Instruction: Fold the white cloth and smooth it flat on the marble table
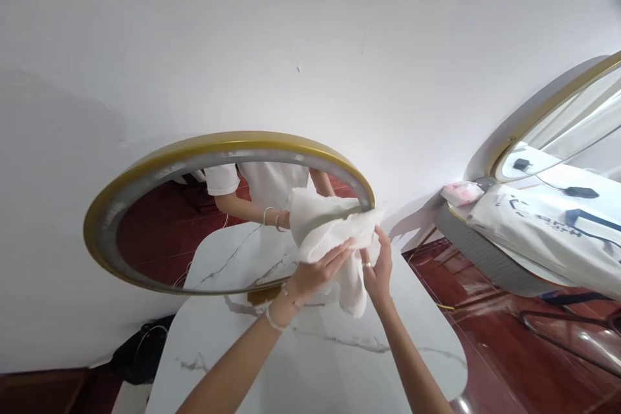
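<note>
A large mirror (233,138) with a gold rim stands on a white marble-patterned table (208,343). Both of my hands are at its right edge with a crumpled white cloth (334,233). My left hand (315,275), wearing bracelets at the wrist, has its fingers closed on the cloth's lower part, close to the glass. My right hand (377,268), with a ring on one finger, grips the cloth's right side beside the gold rim. One end of the cloth hangs down between my hands. The mirror reflects an arm, a white top and part of the cloth.
On the right, a second gold-rimmed mirror (504,136) stands by another table (490,259). A printed white bag (548,226) and a tissue pack (462,192) lie there. A black bag (143,349) sits at lower left. The wall (301,26) rises behind the mirror.
</note>
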`<act>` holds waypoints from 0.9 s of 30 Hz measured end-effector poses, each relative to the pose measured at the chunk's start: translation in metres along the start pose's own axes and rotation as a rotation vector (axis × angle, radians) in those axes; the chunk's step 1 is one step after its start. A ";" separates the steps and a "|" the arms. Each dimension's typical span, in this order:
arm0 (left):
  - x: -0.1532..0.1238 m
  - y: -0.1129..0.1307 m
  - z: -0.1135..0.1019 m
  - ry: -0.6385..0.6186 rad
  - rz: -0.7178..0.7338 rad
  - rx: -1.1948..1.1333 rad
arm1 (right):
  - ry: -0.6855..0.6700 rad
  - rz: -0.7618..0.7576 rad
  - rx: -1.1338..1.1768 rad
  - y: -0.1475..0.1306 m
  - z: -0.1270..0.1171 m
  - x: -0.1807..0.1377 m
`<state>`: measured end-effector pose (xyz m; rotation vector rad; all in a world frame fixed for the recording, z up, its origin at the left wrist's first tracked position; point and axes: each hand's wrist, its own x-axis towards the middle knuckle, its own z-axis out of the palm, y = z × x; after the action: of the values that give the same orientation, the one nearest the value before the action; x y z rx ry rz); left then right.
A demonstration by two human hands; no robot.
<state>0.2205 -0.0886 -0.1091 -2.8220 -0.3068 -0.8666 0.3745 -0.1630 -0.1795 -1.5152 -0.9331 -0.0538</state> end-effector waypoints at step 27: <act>-0.245 0.148 -0.007 -0.055 -1.150 -0.176 | -0.938 0.252 -0.059 0.067 -0.063 -0.089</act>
<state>0.0549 -0.2679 -0.2578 -2.6449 -2.0394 -0.9668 0.3836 -0.2542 -0.2696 -1.7098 -1.4534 0.8825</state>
